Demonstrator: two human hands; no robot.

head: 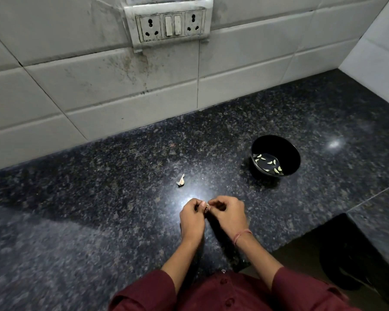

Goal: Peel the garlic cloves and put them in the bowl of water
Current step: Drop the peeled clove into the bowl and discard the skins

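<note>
Both hands meet low over the dark desk [99,221], fingers curled. The left hand [192,217] and right hand [228,213] pinch a small clove [207,207] between their fingertips; it is mostly hidden, so its long axis cannot be told. A loose clove [181,181] lies on the desk just beyond the hands, its fat end near and left, its thin tail pointing far and right. Well to the right stands the black bowl [288,151], with peeled cloves [270,163] lying at mixed angles in the water.
</note>
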